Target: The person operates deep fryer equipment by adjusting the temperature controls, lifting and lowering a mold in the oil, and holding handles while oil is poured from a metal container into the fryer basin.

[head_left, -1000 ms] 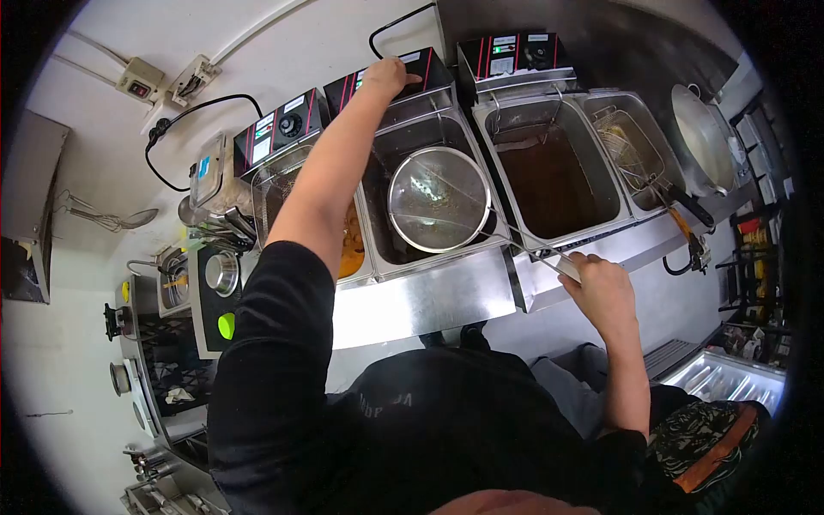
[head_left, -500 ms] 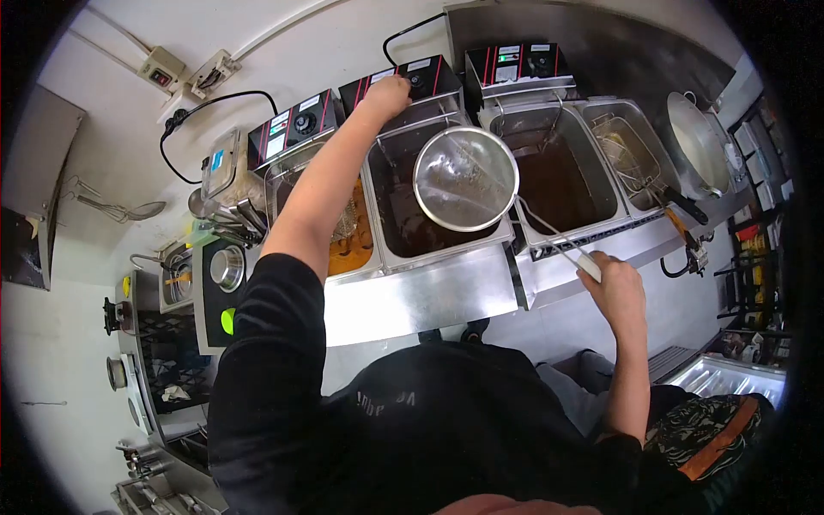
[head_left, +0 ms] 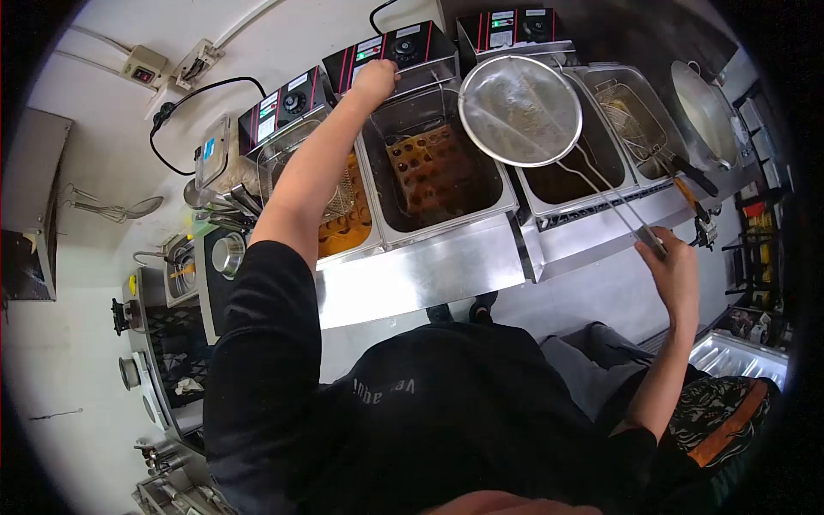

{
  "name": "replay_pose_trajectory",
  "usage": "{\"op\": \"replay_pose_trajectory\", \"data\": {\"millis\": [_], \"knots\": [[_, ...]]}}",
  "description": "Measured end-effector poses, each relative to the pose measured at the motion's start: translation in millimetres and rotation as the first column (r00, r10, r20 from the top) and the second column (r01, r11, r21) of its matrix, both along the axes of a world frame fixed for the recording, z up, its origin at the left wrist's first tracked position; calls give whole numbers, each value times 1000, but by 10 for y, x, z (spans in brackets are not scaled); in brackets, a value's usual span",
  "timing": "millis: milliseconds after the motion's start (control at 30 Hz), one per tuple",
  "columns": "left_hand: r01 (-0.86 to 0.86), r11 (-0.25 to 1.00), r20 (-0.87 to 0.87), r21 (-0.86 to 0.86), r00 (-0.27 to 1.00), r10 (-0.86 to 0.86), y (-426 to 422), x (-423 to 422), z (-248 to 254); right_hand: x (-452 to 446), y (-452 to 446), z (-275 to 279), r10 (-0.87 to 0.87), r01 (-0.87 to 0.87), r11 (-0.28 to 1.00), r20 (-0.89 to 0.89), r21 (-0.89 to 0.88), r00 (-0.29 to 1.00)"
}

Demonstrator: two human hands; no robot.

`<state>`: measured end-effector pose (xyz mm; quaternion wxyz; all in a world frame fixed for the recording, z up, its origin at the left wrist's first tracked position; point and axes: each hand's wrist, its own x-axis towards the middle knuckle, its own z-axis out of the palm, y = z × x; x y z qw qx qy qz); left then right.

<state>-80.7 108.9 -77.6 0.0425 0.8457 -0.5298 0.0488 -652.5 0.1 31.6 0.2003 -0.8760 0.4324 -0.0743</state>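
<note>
My right hand grips the long handle of a round mesh strainer. The strainer hangs above the right fryer vat, partly covering it. My left hand is at the front of the middle fryer's black control panel, beside its knob. Its fingers are curled, and whatever they hold or press is hidden. In the middle fryer vat of dark oil, a plate with rows of round holes shows below the surface. Under my left forearm is a left vat with a wire basket and orange-brown oil.
A fry basket with a dark handle sits in the rightmost compartment, next to a large metal pan. Ladles and a steel bowl stand at the left. Another person is close by at lower right.
The strainer and my right hand have moved right, from over the middle vat to over the right one, uncovering the holed plate. My left hand stays at the panel.
</note>
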Motion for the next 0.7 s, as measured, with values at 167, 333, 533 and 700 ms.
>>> {"op": "replay_pose_trajectory", "data": {"millis": [167, 333, 533, 700], "knots": [[21, 998, 28, -66, 999, -19, 87, -1, 232, -116, -8, 89, -60, 60, 998, 32, -14, 998], [29, 997, 36, -75, 999, -27, 172, -49, 467, -214, -14, 244, -97, 96, 995, -34, -19, 995], [1, 973, 45, -233, 999, 10, 265, -2, 689, -331, -28, 218, -37, 36, 994, -15, -103, 999], [14, 959, 60, -285, 998, 3, 278, 120, 767, -264, 97, 402, -73, 65, 995, -105, -82, 992]]}}
